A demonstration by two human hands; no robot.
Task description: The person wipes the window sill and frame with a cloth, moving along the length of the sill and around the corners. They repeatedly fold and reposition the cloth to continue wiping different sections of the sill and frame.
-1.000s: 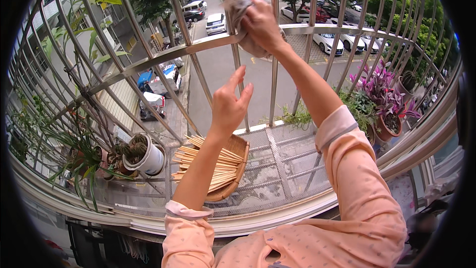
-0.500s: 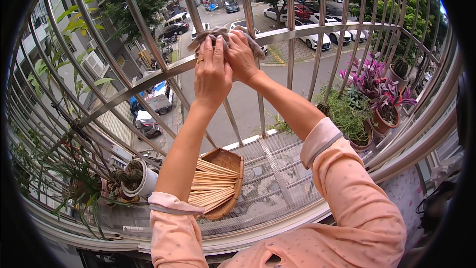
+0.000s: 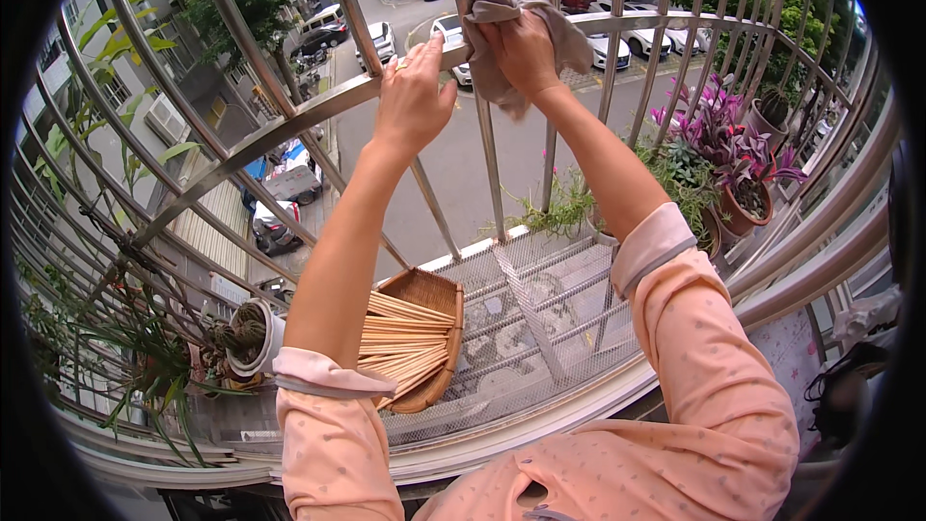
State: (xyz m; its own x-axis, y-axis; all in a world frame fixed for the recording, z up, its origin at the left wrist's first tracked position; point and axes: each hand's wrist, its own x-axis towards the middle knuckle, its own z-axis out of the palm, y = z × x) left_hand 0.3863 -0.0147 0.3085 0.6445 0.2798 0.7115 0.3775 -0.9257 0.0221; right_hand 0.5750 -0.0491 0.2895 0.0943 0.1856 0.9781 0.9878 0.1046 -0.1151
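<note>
My right hand [image 3: 521, 51] grips a crumpled grey-brown cloth [image 3: 569, 39], pressing it around an upright bar where it meets the horizontal metal rail [image 3: 333, 104]. Part of the cloth hangs below the rail, and its folds hide some of my fingertips. To the left of it, my left hand [image 3: 413, 101] rests on the same rail with its fingers stretched forward over the top. A ring shows on one finger, and this hand has no cloth in it. The two hands are a short distance apart.
Below my left forearm, a woven bamboo basket [image 3: 451, 328] of thin wooden sticks [image 3: 405, 333] stands on the mesh ledge [image 3: 521, 328]. A potted cactus [image 3: 256, 333] is at left. Purple-leaved plants [image 3: 714, 116] in pots line the right. Upright bars enclose the ledge; parked cars lie far below.
Both hands were together on the cloth at the rail. My right hand has moved right and up with the cloth to another bar, while my left hand has let go and lies on the rail.
</note>
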